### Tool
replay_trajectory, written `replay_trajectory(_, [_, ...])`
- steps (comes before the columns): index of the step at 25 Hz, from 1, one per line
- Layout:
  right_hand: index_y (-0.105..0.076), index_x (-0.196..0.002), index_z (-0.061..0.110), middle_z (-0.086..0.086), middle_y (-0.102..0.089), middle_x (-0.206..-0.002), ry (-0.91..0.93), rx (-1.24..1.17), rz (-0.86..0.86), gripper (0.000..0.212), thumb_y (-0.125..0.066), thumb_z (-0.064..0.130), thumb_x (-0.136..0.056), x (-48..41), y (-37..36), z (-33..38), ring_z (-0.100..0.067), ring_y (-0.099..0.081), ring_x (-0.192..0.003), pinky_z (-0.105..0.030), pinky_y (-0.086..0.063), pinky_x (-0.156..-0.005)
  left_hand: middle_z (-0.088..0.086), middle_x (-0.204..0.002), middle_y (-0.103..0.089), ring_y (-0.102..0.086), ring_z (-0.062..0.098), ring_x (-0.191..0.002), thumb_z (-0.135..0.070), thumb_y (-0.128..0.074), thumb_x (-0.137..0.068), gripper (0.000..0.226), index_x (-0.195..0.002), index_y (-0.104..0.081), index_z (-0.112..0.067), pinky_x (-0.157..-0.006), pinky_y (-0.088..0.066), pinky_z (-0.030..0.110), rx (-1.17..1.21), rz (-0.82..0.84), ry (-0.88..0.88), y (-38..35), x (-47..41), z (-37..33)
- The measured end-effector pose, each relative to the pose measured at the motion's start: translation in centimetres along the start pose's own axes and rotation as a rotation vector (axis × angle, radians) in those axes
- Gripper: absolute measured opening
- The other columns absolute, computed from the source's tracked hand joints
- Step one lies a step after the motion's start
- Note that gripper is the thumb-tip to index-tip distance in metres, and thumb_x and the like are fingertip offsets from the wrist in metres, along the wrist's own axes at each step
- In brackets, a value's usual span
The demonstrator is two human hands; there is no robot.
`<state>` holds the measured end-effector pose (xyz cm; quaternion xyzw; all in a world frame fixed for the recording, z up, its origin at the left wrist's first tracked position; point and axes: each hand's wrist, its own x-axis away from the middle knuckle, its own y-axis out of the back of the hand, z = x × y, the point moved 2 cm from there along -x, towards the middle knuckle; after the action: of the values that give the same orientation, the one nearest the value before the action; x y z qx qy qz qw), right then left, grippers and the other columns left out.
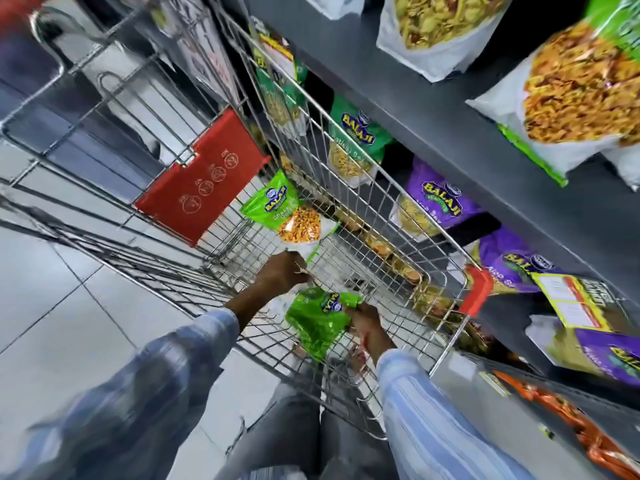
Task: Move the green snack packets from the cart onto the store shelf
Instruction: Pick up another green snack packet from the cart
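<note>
Both my hands reach down into a wire cart. My left hand grips the bottom edge of a green snack packet that shows orange-yellow snack through its window. My right hand is closed on the top of a second green snack packet, lifted a little above the cart's wire floor. The store shelf runs along the right of the cart, with large snack bags on it.
A red flap hangs at the cart's far end. Green and purple packets stand on lower shelves beyond the cart's right wall. A red bumper marks the cart's near right corner. Tiled floor lies to the left.
</note>
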<state>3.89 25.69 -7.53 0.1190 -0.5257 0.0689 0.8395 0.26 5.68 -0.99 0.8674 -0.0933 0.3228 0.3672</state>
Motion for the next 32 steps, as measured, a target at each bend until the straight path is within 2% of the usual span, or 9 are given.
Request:
replay_trajectory(5, [-0.057,-0.07,0.014,0.001,-0.069,-0.056,0.021,-0.211,0.172,0.024,-0.051,0.001,-0.089,2.1,-1.1,4.9,-0.01,-0.064,-0.046,-0.028,-0.058,-0.058,0.017,-0.118,-0.063,-0.057,0.032,-0.111,-0.036,-0.072,-0.075,0.046,-0.109,-0.062,-0.006,-0.092,-0.046,0.036,-0.422,0.315,-0.188,-2.2,3.1,-2.1])
replay_trajectory(8, [-0.053,-0.069,0.013,-0.008,-0.06,-0.076,0.038,-0.121,0.181,0.025,-0.048,0.005,-0.092,2.6,-1.5,6.8,-0.018,-0.061,-0.061,-0.041,-0.053,-0.087,0.017,-0.12,-0.057,-0.056,0.034,-0.11,-0.04,-0.069,-0.075,0.053,-0.115,-0.053,-0.009,-0.089,-0.051,0.043,-0.597,0.193,-0.196,-2.9,3.9,-2.8])
replay_trajectory(10, [-0.054,-0.074,0.013,-0.007,-0.06,-0.08,0.051,-0.105,0.223,0.023,-0.044,0.01,-0.095,2.8,-1.6,7.2,-0.015,-0.063,-0.063,-0.034,-0.055,-0.08,0.017,-0.119,-0.059,-0.059,0.036,-0.108,-0.027,-0.062,-0.081,0.042,-0.116,-0.052,-0.007,-0.087,-0.052,0.045,-0.608,0.11,-0.168,-2.7,4.0,-3.3])
replay_trajectory(16, [-0.06,-0.097,0.002,-0.013,-0.062,-0.096,0.221,-0.07,0.153,0.017,-0.047,-0.005,-0.089,2.8,1.1,6.8,-0.017,-0.057,-0.076,-0.021,-0.047,-0.07,0.012,-0.089,-0.068,-0.064,0.021,-0.081,-0.009,-0.063,-0.081,0.009,-0.074,-0.058,-0.012,-0.07,-0.049,0.031,-0.114,0.024,-0.235,1.0,3.7,-3.1])
replay_trajectory(20, [-0.033,-0.135,-0.006,-0.021,-0.046,-0.134,0.384,0.329,0.21,0.066,-0.056,-0.022,-0.076,4.5,2.9,6.6,-0.03,-0.047,-0.121,-0.042,-0.042,-0.104,-0.013,-0.044,-0.045,-0.039,-0.004,-0.043,0.005,-0.06,-0.08,0.043,-0.052,-0.044,-0.023,-0.048,-0.029,0.012,0.21,0.21,-0.29,4.2,4.2,-5.2])
replay_trajectory(23, [-0.044,-0.132,0.006,-0.013,-0.045,-0.142,0.385,0.354,0.263,0.053,-0.059,-0.002,-0.082,6.8,5.4,6.2,-0.022,-0.05,-0.121,-0.02,-0.041,-0.103,-0.013,-0.046,-0.041,-0.035,-0.003,-0.047,0.003,-0.056,-0.082,0.044,-0.05,-0.045,-0.025,-0.048,-0.028,0.011,0.185,0.312,-0.36,5.7,4.8,-8.0])
replay_trajectory(26, [-0.055,-0.114,0.026,0.009,-0.052,-0.122,0.466,0.363,0.406,0.055,-0.075,0.003,-0.068,9.0,5.9,7.0,-0.012,-0.054,-0.112,-0.013,-0.041,-0.097,-0.015,-0.048,-0.045,-0.035,-0.001,-0.049,-0.002,-0.054,-0.086,0.039,-0.056,-0.048,-0.025,-0.05,-0.031,0.01,0.175,0.327,-0.447,7.2,5.0,-11.3])
replay_trajectory(30, [-0.049,-0.128,0.007,-0.008,-0.057,-0.131,0.539,0.232,0.275,0.065,-0.076,-0.005,-0.069,11.3,7.5,7.7,-0.03,-0.053,-0.124,-0.035,-0.046,-0.104,0.001,-0.073,-0.06,-0.054,-0.002,-0.06,-0.003,-0.063,-0.083,0.004,-0.086,-0.061,-0.006,-0.06,-0.044,0.015,0.167,0.1,-0.578,10.1,5.0,-16.4])
replay_trajectory(32, [-0.053,-0.124,0.01,-0.016,-0.059,-0.13,0.62,0.163,0.208,0.061,-0.077,-0.003,-0.069,13.0,9.8,7.9,-0.03,-0.057,-0.12,-0.045,-0.045,-0.106,0.007,-0.094,-0.062,-0.061,-0.003,-0.072,-0.002,-0.067,-0.079,0.032,-0.109,-0.055,-0.003,-0.069,-0.052,0.017,0.315,0.013,-0.603,10.6,5.8,-18.8])
